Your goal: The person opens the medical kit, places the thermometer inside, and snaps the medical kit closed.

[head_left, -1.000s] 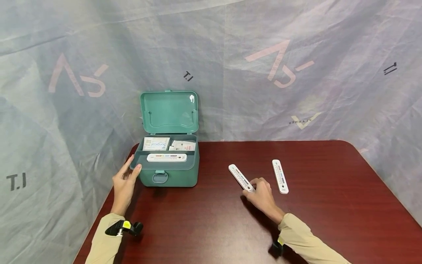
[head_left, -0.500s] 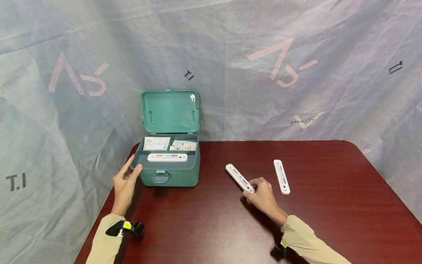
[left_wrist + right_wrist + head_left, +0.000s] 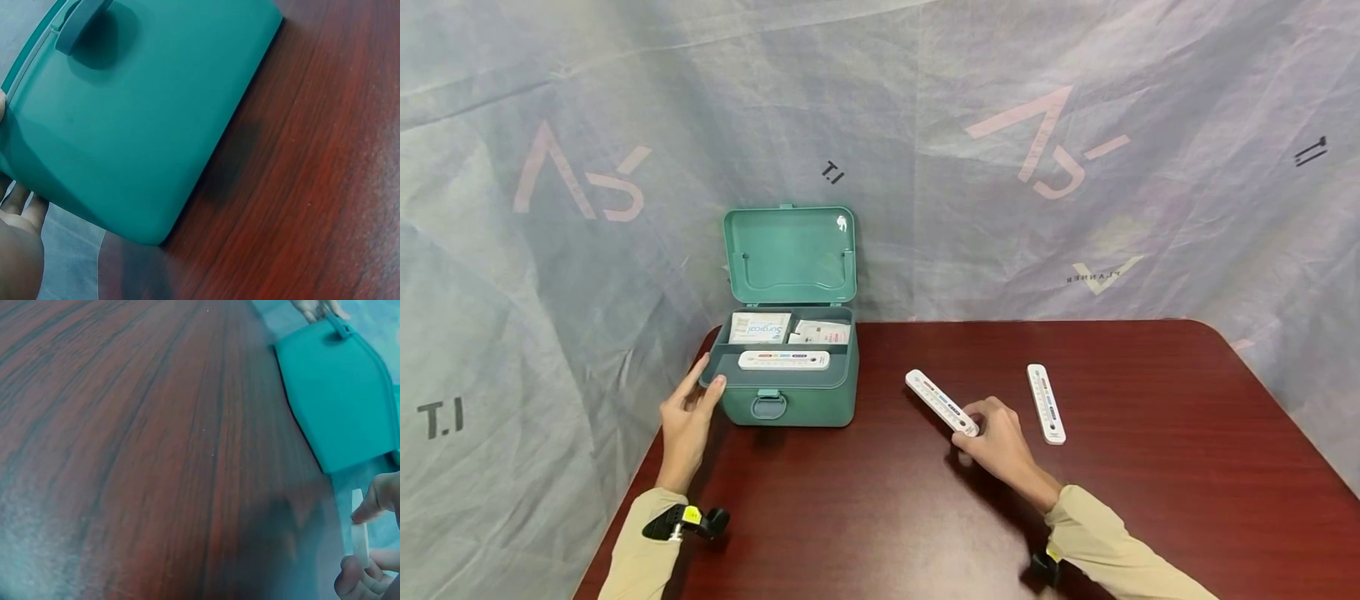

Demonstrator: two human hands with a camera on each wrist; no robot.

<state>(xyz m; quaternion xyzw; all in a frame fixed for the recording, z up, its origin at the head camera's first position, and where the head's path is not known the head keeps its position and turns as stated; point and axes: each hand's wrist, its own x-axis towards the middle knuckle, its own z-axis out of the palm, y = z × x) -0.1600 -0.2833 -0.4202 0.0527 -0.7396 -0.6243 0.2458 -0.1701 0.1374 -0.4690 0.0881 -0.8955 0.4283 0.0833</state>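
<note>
My left hand [image 3: 685, 429] grips the front left corner of a green first-aid box [image 3: 816, 408], thumb at the front rim and fingers along the side. The box's lid [image 3: 793, 258] stands raised. A white thermometer [image 3: 784, 360] lies in the front part of its tray. To the right, my right hand [image 3: 1000, 442] pinches the near end of a second white thermometer [image 3: 934, 396] between thumb and fingers, its far end pointing back left. The right wrist view shows this thermometer [image 3: 360, 537] edge-on between the fingers.
Another thermometer [image 3: 1047, 404] lies on the red-brown table [image 3: 880, 517], right of my right hand. A packet marked Surgical [image 3: 760, 327] and a second white packet [image 3: 820, 332] fill the tray's rear compartments. A grey printed sheet [image 3: 910, 167] hangs behind the table.
The far end of the thermometer in my right hand has swung a little left toward the box. My left hand keeps its place at the box's corner.
</note>
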